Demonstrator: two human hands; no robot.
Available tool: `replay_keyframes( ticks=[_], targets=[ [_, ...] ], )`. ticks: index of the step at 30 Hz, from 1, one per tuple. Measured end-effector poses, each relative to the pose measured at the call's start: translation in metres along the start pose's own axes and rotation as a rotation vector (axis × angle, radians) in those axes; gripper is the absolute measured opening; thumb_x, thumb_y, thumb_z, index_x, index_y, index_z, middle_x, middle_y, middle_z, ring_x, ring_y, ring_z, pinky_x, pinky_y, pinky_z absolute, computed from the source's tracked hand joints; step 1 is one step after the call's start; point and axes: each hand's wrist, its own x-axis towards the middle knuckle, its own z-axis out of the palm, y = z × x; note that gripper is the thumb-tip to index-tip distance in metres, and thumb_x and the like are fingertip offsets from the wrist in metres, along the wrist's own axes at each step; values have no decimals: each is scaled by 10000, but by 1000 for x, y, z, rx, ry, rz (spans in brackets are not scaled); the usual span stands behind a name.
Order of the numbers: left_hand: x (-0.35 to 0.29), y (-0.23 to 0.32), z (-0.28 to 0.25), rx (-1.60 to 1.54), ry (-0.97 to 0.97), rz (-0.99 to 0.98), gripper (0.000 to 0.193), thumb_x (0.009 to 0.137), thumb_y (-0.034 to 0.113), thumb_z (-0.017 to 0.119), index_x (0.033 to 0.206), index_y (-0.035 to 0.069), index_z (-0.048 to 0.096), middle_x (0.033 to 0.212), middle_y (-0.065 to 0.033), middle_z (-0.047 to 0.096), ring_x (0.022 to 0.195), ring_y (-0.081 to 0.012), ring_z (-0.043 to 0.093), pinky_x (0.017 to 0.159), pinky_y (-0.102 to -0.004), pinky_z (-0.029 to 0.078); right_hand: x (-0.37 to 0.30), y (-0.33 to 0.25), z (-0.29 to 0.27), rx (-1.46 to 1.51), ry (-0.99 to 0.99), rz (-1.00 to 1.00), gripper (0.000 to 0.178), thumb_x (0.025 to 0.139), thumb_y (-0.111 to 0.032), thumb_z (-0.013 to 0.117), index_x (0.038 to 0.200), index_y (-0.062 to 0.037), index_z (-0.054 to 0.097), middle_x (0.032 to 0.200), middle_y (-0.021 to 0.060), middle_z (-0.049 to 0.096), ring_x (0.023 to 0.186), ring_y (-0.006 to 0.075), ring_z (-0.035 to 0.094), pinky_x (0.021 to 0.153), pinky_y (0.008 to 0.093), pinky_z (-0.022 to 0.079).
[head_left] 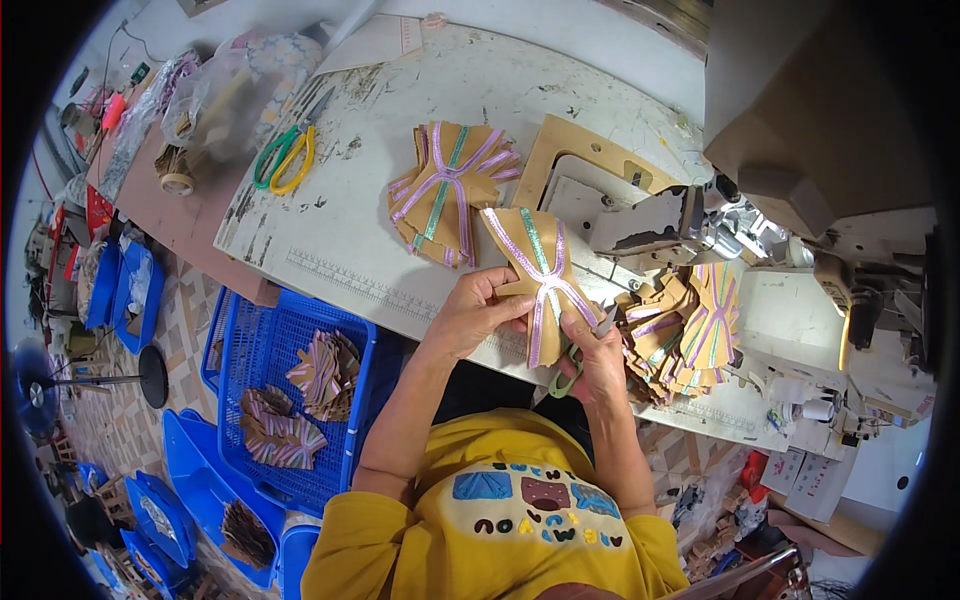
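Note:
Over the table's front edge I hold up a tan fabric piece [541, 280] with shiny purple and green ribbon strips crossing on it. My left hand [482, 308] pinches its left edge. The thumb of my right hand [596, 358] presses on its lower right part. Small green-handled thread snips [566, 374] are also in my right hand, their blades [607, 320] poking up past the fingers. Behind the held piece, a pile of similar ribboned pieces [440, 190] lies on the white table. A fuller heap of them [690, 325] sits to the right of my right hand.
A sewing machine [650, 225] occupies the table's right side. Green-and-yellow-handled scissors [290, 158] lie at the back left. Below the table's left end, a blue basket [270, 345] contains bundled ribboned pieces, with more blue bins [190, 470] beside it. Thread cones [815, 410] stand far right.

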Motion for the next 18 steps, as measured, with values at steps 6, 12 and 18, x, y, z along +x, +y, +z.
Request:
replay_keyframes(
  ticks=[6, 12, 18],
  targets=[
    [2, -6, -5, -40, -18, 11, 182, 785, 43, 522, 957, -18, 518, 851, -53, 567, 721, -90, 551, 619, -219, 485, 4, 6, -3, -17, -21, -18, 157, 790, -130, 532, 900, -25, 494, 686, 22, 513, 478, 61, 452, 308, 168, 294],
    [2, -2, -2, -11, -18, 11, 195, 786, 31, 511, 977, -7, 504, 893, -51, 553, 769, -93, 533, 649, -225, 474, 4, 5, -2, -25, -40, -34, 142, 791, -135, 532, 879, -39, 477, 682, 11, 494, 478, 51, 434, 305, 164, 287],
    [1, 0, -3, 2, -25, 6, 206, 792, 34, 500, 994, -3, 495, 904, -49, 550, 786, -95, 529, 669, -234, 469, 4, 4, 0, -17, -39, -18, 132, 793, -130, 530, 879, -48, 473, 665, -3, 479, 471, 45, 420, 306, 159, 282]
  ],
)
